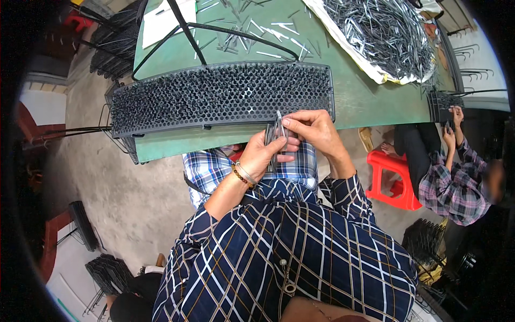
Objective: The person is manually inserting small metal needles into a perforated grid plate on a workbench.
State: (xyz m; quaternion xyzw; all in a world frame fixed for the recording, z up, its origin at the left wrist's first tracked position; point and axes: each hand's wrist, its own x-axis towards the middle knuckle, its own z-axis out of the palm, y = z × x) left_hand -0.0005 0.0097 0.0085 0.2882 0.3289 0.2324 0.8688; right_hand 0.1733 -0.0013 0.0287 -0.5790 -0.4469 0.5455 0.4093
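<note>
My left hand point(255, 155) is closed around a small bundle of thin dark and silvery metal rods point(271, 140), which stand roughly upright out of the grip. My right hand point(317, 132) pinches the upper part of one light rod point(279, 117) between thumb and fingertips, right beside the bundle. Both hands are just in front of the near edge of a long, curved black rack point(307, 102) full of round holes. Many of its holes, mostly at the left and centre, seem to have dark rods in them; toward the right, more holes look bare.
The green table point(370, 112) carries scattered loose rods point(276, 33), a sheet of white paper point(169, 24) and, at far right, a white sack point(370, 67) heaped with rods. Black bars point(185, 27) rise behind the rack. A co-worker point(456, 177) sits at right by a red stool point(394, 180).
</note>
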